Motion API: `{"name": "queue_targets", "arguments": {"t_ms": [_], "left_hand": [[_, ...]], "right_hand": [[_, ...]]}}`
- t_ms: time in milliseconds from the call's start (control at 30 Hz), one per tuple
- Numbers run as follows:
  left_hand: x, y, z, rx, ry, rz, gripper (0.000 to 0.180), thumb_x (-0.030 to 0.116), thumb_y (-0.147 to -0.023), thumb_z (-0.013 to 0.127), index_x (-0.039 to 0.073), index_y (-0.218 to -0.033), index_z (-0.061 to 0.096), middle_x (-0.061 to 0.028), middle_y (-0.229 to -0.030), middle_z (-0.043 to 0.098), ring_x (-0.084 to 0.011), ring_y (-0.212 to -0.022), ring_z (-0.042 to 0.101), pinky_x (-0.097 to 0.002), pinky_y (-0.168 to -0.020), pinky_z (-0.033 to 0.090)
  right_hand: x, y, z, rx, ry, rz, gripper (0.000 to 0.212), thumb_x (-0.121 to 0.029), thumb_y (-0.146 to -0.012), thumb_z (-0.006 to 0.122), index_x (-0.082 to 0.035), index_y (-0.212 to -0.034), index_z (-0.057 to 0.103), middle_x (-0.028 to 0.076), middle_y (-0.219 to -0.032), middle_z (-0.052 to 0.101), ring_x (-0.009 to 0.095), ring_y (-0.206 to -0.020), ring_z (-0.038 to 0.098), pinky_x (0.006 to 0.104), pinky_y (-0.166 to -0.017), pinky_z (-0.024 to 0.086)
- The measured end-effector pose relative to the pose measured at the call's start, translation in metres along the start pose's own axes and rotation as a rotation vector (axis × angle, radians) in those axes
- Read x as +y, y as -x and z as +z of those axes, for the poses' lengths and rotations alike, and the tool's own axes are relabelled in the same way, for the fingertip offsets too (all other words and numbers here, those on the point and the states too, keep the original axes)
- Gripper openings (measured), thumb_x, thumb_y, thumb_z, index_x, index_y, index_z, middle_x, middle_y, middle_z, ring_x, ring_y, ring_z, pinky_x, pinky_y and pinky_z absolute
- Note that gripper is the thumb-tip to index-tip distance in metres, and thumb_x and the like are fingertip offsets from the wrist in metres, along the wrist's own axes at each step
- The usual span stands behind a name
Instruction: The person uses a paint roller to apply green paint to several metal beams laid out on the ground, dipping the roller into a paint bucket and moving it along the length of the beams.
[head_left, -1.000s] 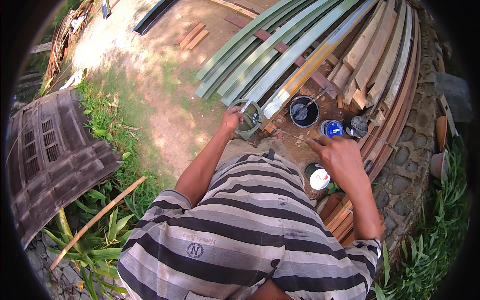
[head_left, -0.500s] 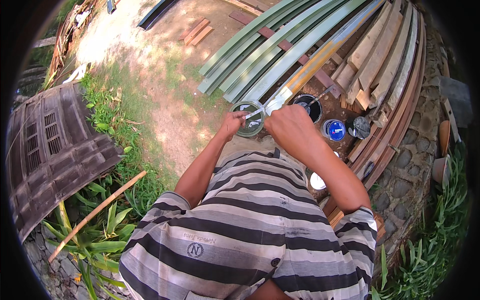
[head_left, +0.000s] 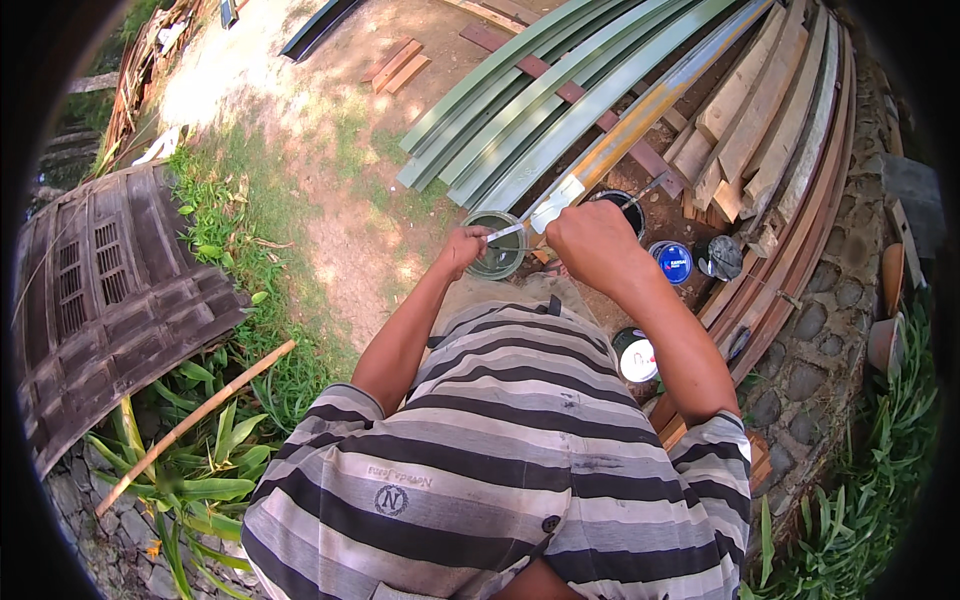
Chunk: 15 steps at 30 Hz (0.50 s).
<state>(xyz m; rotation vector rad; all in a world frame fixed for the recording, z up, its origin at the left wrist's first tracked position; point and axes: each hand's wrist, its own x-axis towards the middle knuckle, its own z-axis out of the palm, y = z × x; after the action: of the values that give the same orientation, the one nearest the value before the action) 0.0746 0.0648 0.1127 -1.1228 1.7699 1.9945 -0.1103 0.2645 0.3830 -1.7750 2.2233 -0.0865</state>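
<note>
My left hand [head_left: 463, 250] is closed at the near left side of a round can [head_left: 498, 262] with grey-green contents. Its fingers pinch a thin white strip [head_left: 505, 232] that reaches over the can's opening. To the can's right, my right hand [head_left: 598, 240] is curled in a fist, back of the hand up; what it holds is hidden under the fingers. Just beyond that fist lies a flat white piece [head_left: 558, 203], at the near end of the metal beams. Whether the right hand touches it I cannot tell.
Long green metal beams [head_left: 560, 85] lie on reddish cross-boards ahead. Right of my right hand are a black bucket [head_left: 625, 212], a blue-lidded can [head_left: 672, 262] and a white-topped can [head_left: 638, 358]. Stacked timber [head_left: 750, 110] borders a stone wall [head_left: 805, 320]. A dark wooden panel [head_left: 110, 290] leans left.
My right hand has shifted slightly right, away from the can. The white strip shows at a slightly different angle over the opening. My left hand stays at the can's side.
</note>
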Motion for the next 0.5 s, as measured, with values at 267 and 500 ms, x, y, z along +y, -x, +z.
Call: {"name": "queue_targets", "arguments": {"t_ms": [267,500], "left_hand": [[0.002,-0.028,0.013,-0.021,-0.064,-0.067,0.029,-0.004,-0.088,0.053,-0.003,-0.107,0.075,-0.0062,-0.073,0.066,-0.0137,-0.059,0.057,-0.0295,-0.056,0.046],[0.002,-0.034,0.027,-0.057,-0.048,-0.102,0.033,-0.006,-0.088,0.052,-0.005,-0.112,0.074,-0.0078,-0.076,0.067,-0.0146,-0.060,0.058,-0.0291,-0.057,0.048]], "right_hand": [[0.006,0.012,0.005,0.023,-0.039,0.050,0.009,-0.012,-0.078,0.069,-0.007,-0.072,0.075,0.016,-0.072,0.072,0.033,-0.071,0.074,0.0432,-0.062,0.056],[-0.005,0.008,0.010,-0.026,-0.024,0.047,0.011,-0.011,-0.080,0.067,-0.009,-0.074,0.077,0.013,-0.073,0.073,0.030,-0.072,0.075,0.0412,-0.063,0.057]]}}
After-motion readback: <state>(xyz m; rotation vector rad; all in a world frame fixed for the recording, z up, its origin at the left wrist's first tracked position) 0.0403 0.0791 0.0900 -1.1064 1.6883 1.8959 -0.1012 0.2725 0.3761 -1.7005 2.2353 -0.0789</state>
